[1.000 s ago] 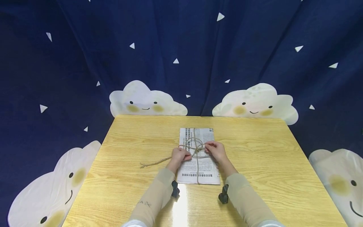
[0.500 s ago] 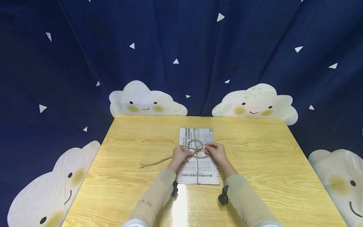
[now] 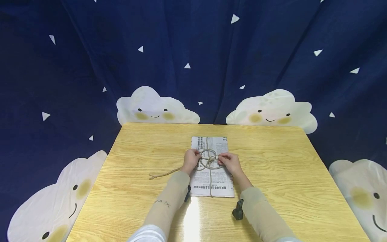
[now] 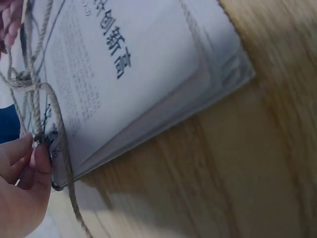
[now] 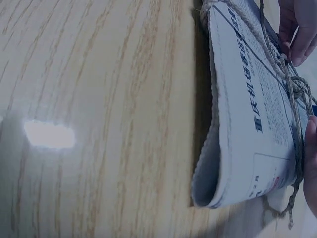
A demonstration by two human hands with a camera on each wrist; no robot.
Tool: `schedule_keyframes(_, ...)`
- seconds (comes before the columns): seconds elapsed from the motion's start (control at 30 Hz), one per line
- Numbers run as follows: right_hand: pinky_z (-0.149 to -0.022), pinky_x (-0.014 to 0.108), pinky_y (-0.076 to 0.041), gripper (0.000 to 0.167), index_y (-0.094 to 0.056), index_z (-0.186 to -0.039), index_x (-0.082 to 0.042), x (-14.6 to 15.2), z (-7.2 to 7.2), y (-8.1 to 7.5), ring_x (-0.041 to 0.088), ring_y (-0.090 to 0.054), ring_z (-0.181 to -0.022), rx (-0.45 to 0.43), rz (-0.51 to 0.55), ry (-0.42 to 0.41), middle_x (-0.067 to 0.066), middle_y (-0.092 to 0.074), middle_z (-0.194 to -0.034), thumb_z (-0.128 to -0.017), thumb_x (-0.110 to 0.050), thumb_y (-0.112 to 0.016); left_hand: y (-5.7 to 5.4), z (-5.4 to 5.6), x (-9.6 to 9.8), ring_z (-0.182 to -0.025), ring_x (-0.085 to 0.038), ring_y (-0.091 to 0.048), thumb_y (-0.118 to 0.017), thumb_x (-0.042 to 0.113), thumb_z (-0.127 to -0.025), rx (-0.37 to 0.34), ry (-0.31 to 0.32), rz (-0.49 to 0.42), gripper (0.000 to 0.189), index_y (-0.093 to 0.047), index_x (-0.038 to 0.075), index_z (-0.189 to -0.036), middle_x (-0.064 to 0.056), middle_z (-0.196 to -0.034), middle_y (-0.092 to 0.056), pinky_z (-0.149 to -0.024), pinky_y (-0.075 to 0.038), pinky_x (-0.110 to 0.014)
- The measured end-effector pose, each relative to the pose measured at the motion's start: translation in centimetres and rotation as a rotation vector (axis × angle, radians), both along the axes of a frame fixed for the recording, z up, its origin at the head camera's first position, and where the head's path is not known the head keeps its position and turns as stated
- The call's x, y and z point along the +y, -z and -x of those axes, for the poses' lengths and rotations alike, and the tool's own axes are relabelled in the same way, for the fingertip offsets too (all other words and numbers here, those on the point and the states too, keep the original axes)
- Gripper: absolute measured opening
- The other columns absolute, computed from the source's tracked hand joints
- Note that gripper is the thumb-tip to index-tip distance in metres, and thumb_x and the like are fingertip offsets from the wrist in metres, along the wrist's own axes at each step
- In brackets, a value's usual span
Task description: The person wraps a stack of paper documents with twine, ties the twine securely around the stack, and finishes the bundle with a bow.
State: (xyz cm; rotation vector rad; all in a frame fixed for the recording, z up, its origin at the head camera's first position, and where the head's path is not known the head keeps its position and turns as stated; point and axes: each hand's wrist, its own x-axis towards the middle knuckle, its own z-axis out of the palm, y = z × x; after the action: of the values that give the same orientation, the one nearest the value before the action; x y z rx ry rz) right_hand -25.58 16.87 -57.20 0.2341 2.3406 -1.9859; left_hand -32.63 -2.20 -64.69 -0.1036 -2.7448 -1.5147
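A folded newspaper bundle point(image 3: 222, 183) lies on the table, bound crosswise with brown twine point(image 3: 210, 183). Loose loops and a knot sit over its middle. My left hand point(image 3: 191, 159) is at the bundle's left side and pinches the twine between thumb and fingers, as the left wrist view shows. On the right, my right hand point(image 3: 231, 162) pinches a twine loop beside the knot. A frayed twine end point(image 3: 164, 174) trails off the left side onto the table. In the right wrist view my right hand point(image 5: 311, 166) is mostly cut off by the edge.
The wooden table point(image 3: 145, 144) extends around the bundle. A dark blue curtain point(image 3: 181, 33) with white triangles and cloud shapes point(image 3: 272, 107) hangs behind and beside it. A dark wrist device point(image 3: 238, 210) sits at the right wrist.
My left hand has moved away from me, from below the knot up to the left part of the loops. The twine loop has been rearranged. My right hand has stayed almost still.
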Motion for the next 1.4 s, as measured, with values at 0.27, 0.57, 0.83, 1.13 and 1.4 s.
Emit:
schedule_keyframes(0.27,-0.066,0.028,-0.056,0.02,-0.061,-0.1,0.013,0.0,-0.2,0.0,0.018,-0.065,-0.067,0.004,0.016,0.004,0.025,-0.064,-0.086,-0.085,0.0,-0.06,-6.6,-3.8,0.5,-0.065,-0.018,-0.054,-0.063,-0.003,-0.079,-0.067,-0.044,0.035,0.005,-0.063,-0.005,-0.083,-0.01,-0.073,-0.059,-0.056,-0.049,-0.027)
schedule_keyframes(0.57,-0.065,0.027,-0.056,0.02,-0.061,-0.101,0.012,0.1,-0.3,0.1,0.016,-0.065,-0.067,-0.012,0.021,-0.001,0.019,-0.065,-0.081,-0.086,-0.001,-0.06,-8.1,-5.3,0.6,-0.066,-0.016,-0.052,-0.063,-0.002,-0.076,-0.083,-0.126,0.027,0.014,-0.062,-0.006,-0.089,-0.008,-0.075,-0.057,-0.054,-0.047,-0.025)
schedule_keyframes(0.83,-0.064,0.026,-0.056,0.02,-0.061,-0.101,0.011,-0.1,-0.3,0.1,0.017,-0.065,-0.068,0.009,-0.002,-0.016,0.019,-0.065,-0.082,-0.087,-0.004,-0.06,-7.8,-6.0,0.2,-0.052,-0.011,-0.058,-0.061,-0.004,-0.079,-0.196,-0.167,-0.26,0.008,-0.066,-0.007,-0.084,-0.013,-0.076,-0.065,-0.049,-0.051,-0.022)
schedule_keyframes(1.13,-0.066,0.028,-0.056,0.02,-0.06,-0.102,0.012,-0.3,-0.3,-0.5,0.018,-0.065,-0.069,-0.005,0.03,-0.018,0.022,-0.065,-0.085,-0.087,-0.001,-0.059,-7.8,-7.9,1.0,-0.062,-0.024,-0.067,-0.059,-0.004,-0.083,-0.316,-0.219,-0.559,0.01,-0.058,-0.011,-0.09,-0.024,-0.077,-0.065,-0.059,-0.056,-0.029)
schedule_keyframes(1.4,-0.066,0.029,-0.056,0.021,-0.06,-0.102,0.013,-0.4,-0.5,-0.7,0.02,-0.065,-0.069,0.006,0.005,-0.024,0.022,-0.065,-0.083,-0.086,-0.001,-0.059,-7.0,-8.8,2.4,-0.045,-0.011,-0.059,-0.063,0.0,-0.083,-0.268,-0.28,-0.591,0.011,-0.062,-0.01,-0.083,-0.02,-0.065,-0.064,-0.048,-0.053,-0.023)
